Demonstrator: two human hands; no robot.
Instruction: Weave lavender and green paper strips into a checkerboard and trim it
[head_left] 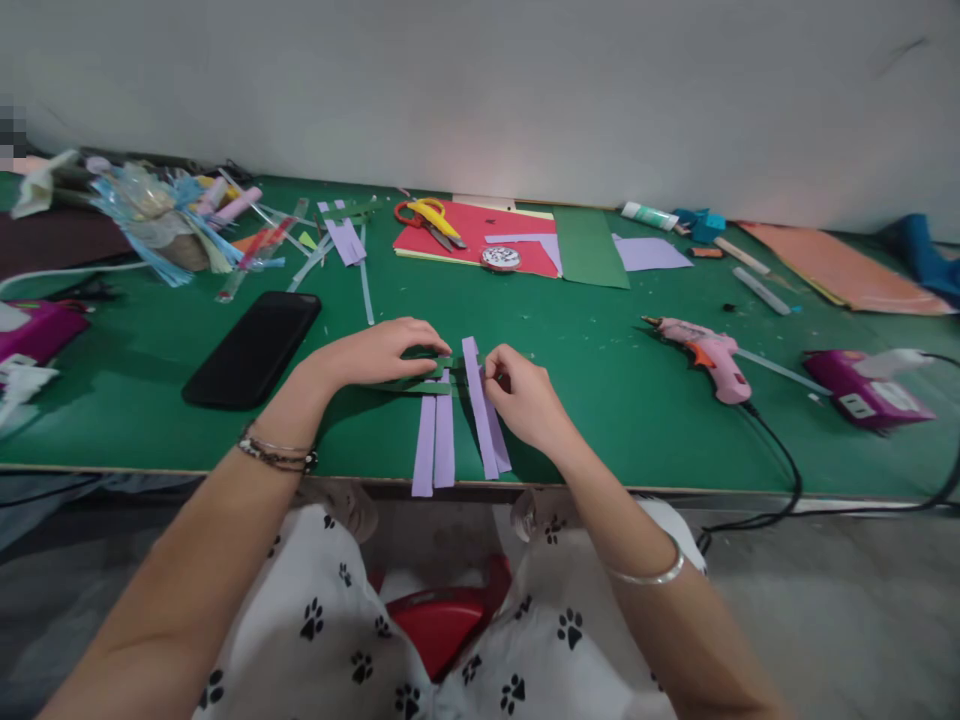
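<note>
Several lilac paper strips [435,445] lie side by side at the near edge of the green table [600,400], their lower ends reaching past it. Dark green paper strips [427,385] cross them near the top. My left hand [382,352] rests curled on the green strips, fingertips pressing them down. My right hand [525,400] pinches the upper part of the rightmost lilac strips [484,410], which tilt apart from the others.
A black phone [253,347] lies to the left. A pink glue gun [709,360] with its cord lies to the right, a purple tool [870,390] beyond it. Scissors [427,218] and coloured paper sheets [525,245] sit farther back. Craft clutter fills the far left.
</note>
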